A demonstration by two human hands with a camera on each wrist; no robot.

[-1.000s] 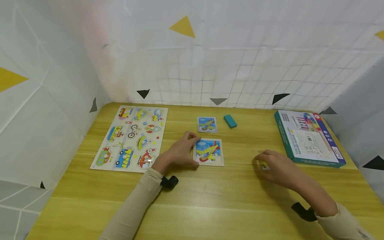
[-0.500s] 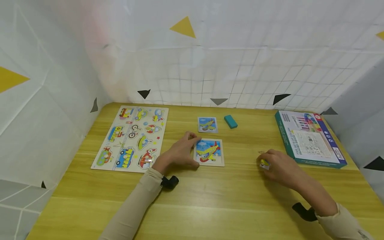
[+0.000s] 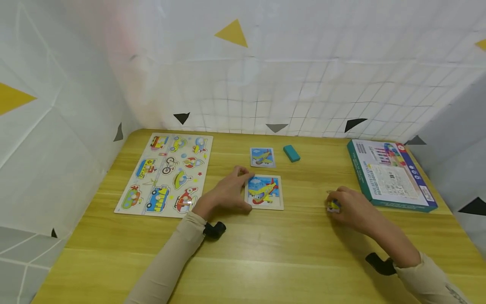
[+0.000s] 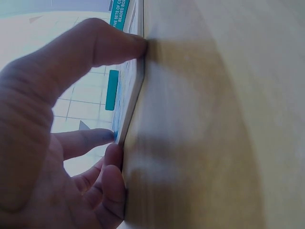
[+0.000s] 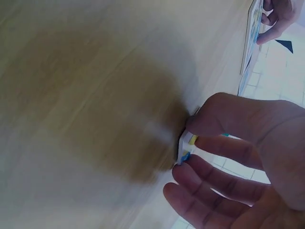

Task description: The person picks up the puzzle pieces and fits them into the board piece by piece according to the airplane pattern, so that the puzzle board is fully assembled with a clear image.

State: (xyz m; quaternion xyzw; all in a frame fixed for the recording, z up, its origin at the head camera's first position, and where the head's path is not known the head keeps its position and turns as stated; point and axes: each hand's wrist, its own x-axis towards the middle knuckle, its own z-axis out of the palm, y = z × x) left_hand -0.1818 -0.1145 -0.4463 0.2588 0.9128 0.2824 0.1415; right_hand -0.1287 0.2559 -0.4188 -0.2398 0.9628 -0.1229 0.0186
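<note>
The framed airplane jigsaw puzzle lies flat on the wooden table. My left hand holds it by the left side, thumb near the lower corner and index finger at the upper one; in the left wrist view the thumb touches the edge of the puzzle. To the right, my right hand pinches a small yellow-and-blue puzzle piece low over the table. The right wrist view has this puzzle piece tilted between thumb and fingers, partly hidden. A small pale edge beyond these fingers is too hidden to identify.
Behind the puzzle lie an airplane picture card and a teal block. A vehicle peg board is on the left. A beaded-box game box sits at the right, beyond my right hand. White sheeting surrounds the table.
My right hand's fingers have closed in on the puzzle piece and tilted it, with the hand shifting slightly. My left hand and the framed puzzle have stayed in place.
</note>
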